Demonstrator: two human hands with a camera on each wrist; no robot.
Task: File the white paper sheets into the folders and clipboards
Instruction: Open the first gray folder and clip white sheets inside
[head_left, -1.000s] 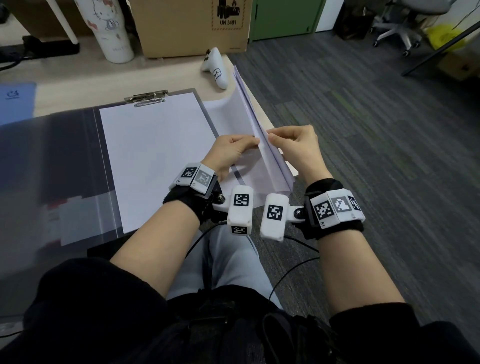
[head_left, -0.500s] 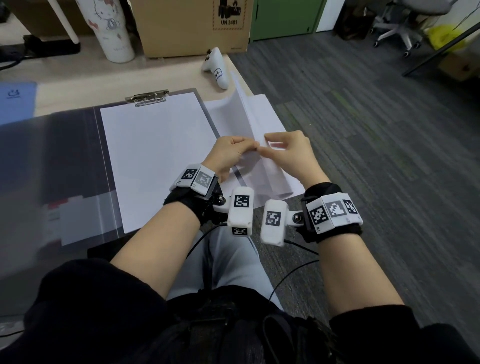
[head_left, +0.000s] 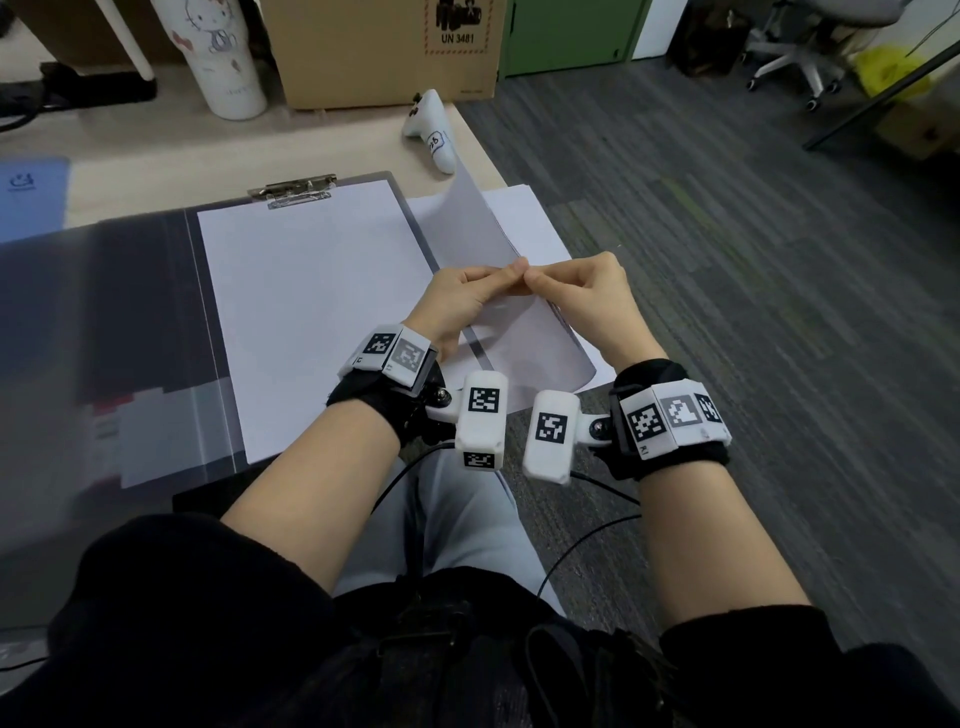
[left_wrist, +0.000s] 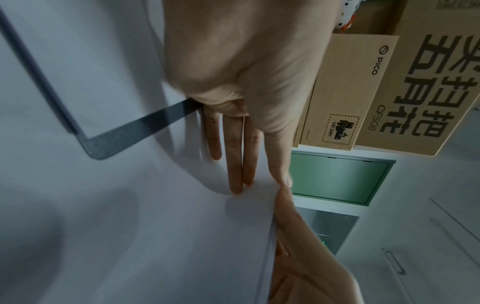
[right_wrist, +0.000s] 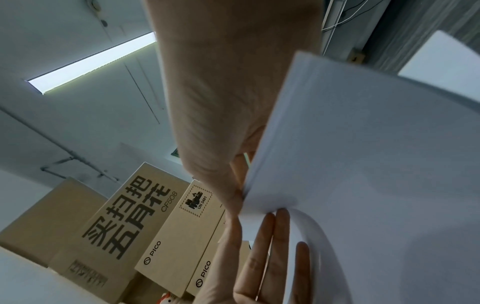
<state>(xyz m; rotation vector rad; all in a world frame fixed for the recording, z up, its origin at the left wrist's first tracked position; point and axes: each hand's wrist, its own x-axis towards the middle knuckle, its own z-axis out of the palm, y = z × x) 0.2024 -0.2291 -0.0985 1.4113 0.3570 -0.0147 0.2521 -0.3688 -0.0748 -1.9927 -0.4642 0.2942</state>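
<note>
Both grips pinched together on raised long edge of paper stack (head_left: 519, 332) at counter's right edge, left hand (head_left: 457, 301) nearer clipboard (head_left: 415, 228), which lies left, long axes roughly parallel.

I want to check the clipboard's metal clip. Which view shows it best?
The head view: the metal clip sits in full at the top of the clipboard, over a white sheet. The left wrist view shows only the board's corner; the right wrist view shows neither.
</note>
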